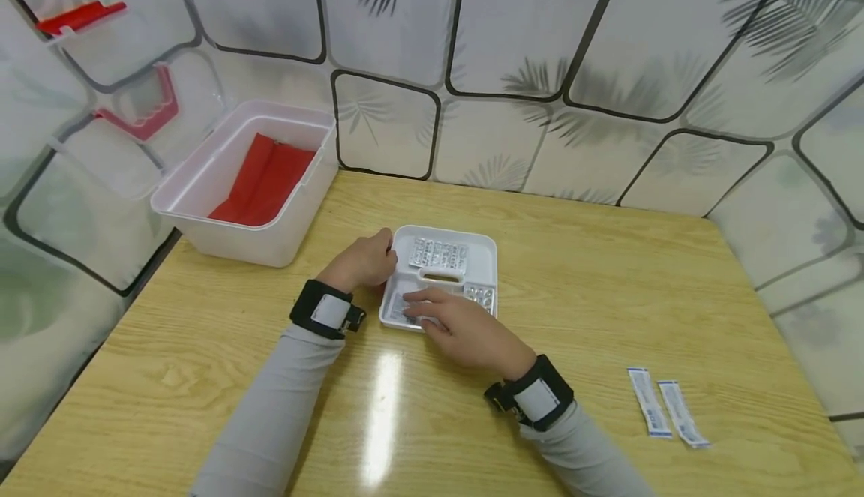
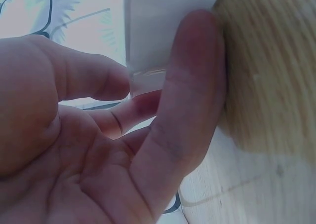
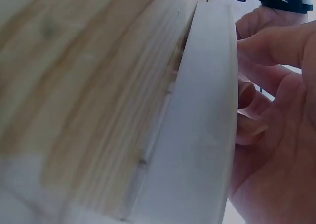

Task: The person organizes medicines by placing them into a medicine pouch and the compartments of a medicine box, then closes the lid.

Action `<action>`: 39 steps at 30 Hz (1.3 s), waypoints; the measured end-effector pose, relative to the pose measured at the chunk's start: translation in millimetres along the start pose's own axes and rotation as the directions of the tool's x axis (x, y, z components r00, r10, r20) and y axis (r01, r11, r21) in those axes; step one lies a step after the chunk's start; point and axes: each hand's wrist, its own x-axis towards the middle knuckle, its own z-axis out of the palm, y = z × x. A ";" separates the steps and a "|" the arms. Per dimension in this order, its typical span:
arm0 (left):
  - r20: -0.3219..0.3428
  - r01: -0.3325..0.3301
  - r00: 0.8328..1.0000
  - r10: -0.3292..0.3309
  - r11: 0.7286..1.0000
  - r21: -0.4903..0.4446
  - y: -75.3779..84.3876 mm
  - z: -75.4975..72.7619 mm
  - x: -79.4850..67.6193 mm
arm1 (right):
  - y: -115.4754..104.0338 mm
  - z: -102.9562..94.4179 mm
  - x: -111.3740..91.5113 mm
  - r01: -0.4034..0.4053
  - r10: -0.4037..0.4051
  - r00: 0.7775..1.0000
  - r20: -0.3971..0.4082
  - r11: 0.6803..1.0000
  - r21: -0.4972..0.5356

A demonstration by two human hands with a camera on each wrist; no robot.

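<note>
A white compartment tray (image 1: 479, 246) lies on the wooden table, with a handle slot in its middle. My left hand (image 1: 367, 261) grips the tray's left edge; in the left wrist view its thumb and fingers close on the white wall (image 2: 153, 31). My right hand (image 1: 466, 328) reaches over the tray's front, its fingertips down in the front left compartment at a clear packet (image 1: 400, 308). In the right wrist view the tray's side wall (image 3: 190, 120) partly hides these fingers. Silvery blister packs (image 1: 439, 255) fill the back compartment, and another blister pack (image 1: 481, 294) sits front right.
At the back left stands a translucent plastic box (image 1: 250, 238) with a folded red item (image 1: 270, 178) inside. Its clear lid with a red handle (image 1: 145, 122) is raised behind it. Two slim white packets with blue ends (image 1: 649, 403) lie at the right. A patterned curtain (image 1: 486, 137) borders the table.
</note>
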 end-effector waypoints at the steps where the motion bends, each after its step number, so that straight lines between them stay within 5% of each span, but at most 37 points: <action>1: 0.001 0.003 1.000 -0.003 1.000 0.000 0.1 0.0 -0.1 | -0.9 -0.5 -0.3 -0.005 0.005 1.000 -0.005 1.000 -0.003; 10: 0.001 0.016 1.000 -0.016 1.000 0.000 0.2 0.2 -0.6 | -0.3 -24.6 -7.8 -0.015 0.022 0.995 -0.101 0.998 0.066; 21: 0.018 0.051 0.999 -0.050 0.995 -0.084 -9.2 1.2 0.1 | 14.3 -66.5 -28.9 -0.140 0.157 0.972 -0.172 0.984 0.107; 27: 0.016 0.069 0.998 -0.067 0.990 -0.122 -12.9 5.4 2.0 | 24.3 -88.1 -61.3 -0.251 0.257 0.948 -0.187 0.966 0.057; 31: 0.007 0.090 0.996 -0.090 0.990 -0.111 -12.3 10.5 5.0 | 32.3 -100.1 -100.8 -0.342 0.336 0.928 -0.161 0.940 -0.009; 36: 0.000 0.094 0.996 -0.095 0.990 -0.103 -14.8 10.3 6.2 | 51.2 -110.0 -158.7 -0.474 0.473 0.880 -0.033 0.878 -0.064; 39: 0.001 0.090 0.996 -0.090 0.990 -0.108 -14.9 10.4 7.4 | 65.3 -110.8 -193.3 -0.590 0.592 0.802 0.076 0.806 -0.048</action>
